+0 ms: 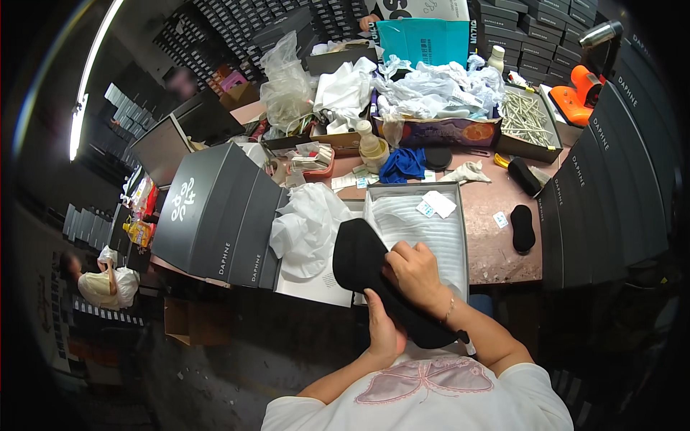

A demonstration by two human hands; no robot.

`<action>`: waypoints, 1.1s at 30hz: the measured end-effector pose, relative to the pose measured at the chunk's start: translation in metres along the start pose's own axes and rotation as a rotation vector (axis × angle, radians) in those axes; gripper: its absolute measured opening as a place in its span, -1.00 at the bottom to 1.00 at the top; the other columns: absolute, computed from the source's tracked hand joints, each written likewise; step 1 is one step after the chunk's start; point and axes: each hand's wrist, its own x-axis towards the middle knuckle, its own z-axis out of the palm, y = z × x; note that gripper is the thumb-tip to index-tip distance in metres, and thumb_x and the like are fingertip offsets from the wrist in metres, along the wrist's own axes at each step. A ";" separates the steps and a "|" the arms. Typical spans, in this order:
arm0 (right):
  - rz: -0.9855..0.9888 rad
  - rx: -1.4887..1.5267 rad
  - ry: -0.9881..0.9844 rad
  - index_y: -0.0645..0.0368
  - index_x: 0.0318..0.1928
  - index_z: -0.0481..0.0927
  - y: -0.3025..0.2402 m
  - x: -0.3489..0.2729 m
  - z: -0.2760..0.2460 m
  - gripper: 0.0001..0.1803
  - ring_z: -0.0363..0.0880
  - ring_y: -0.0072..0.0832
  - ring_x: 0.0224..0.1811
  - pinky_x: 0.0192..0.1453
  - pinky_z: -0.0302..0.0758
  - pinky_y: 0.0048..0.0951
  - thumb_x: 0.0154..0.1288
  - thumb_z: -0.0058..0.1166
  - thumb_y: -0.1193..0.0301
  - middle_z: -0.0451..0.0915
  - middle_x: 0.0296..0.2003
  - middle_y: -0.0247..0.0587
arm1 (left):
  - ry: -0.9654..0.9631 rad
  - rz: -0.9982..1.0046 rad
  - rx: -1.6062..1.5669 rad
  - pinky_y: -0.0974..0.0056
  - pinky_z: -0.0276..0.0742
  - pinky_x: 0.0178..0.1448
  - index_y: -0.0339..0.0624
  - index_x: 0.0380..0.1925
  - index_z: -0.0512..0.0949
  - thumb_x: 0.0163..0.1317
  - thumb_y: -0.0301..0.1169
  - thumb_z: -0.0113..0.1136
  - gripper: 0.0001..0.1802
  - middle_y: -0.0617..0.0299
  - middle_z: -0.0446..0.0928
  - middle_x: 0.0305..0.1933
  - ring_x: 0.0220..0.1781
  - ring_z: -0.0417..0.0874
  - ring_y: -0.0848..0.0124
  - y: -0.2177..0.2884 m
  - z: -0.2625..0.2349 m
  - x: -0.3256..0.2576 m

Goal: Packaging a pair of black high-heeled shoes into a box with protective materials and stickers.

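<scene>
Left hand (383, 332): lowest in view, just above the person's white shirt, fingers curled up around the near underside of a black shoe (374, 276), grasping it. Right hand (415, 276): laid on top of the same shoe, fingers bent and closed over its upper edge, a thin bracelet at the wrist. The shoe was held tilted between both hands, its rounded end toward the upper left, in front of the near edge of the table (496, 248). Just behind it: an open grey shoe box (460, 237) lined with white ribbed paper, two small white tags (435, 205) lying inside at its far end. Left of the box: crumpled white tissue paper (309, 226) on a flat white sheet. Further left: a row of dark grey box lids (215, 215), standing on edge, with white lettering. Right of the box, on the pink tabletop: a black oval insole (522, 228) and a small white label (500, 220). At mid-table: a blue cloth (402, 165). At the right edge: a curved row of dark boxes (611, 187). Far end: a teal paper bag (422, 42) upright behind heaped white wrapping; an orange tool (578, 97) to the right.
</scene>
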 end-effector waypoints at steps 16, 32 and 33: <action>0.292 0.020 -0.211 0.15 -0.29 0.59 0.057 -0.005 -0.031 -0.78 0.54 -0.21 -0.44 -0.32 0.49 -0.23 0.03 0.31 0.40 0.52 -0.40 -0.15 | -0.006 -0.220 -0.209 -0.15 0.42 0.29 -0.24 0.20 0.34 0.34 0.24 -0.17 -0.23 -0.14 0.48 0.10 0.14 0.53 0.00 0.061 -0.042 0.034; 0.054 -0.001 -0.274 0.08 -0.13 0.52 0.022 0.014 -0.030 -0.67 0.63 -0.22 -0.45 -0.43 0.51 -0.23 0.07 0.23 0.31 0.58 -0.40 -0.20 | -0.052 -0.206 -0.195 -0.11 0.42 0.29 -0.25 0.19 0.36 0.38 0.20 -0.20 -0.27 -0.11 0.50 0.11 0.18 0.53 0.05 0.069 -0.050 0.027; -0.039 -0.054 -0.250 0.08 -0.14 0.52 0.017 0.019 -0.030 -0.66 0.63 -0.23 -0.46 -0.44 0.51 -0.23 0.06 0.23 0.31 0.56 -0.40 -0.22 | -0.084 -0.208 -0.191 -0.09 0.42 0.29 -0.24 0.19 0.36 0.38 0.19 -0.20 -0.28 -0.09 0.51 0.10 0.17 0.53 0.05 0.065 -0.048 0.027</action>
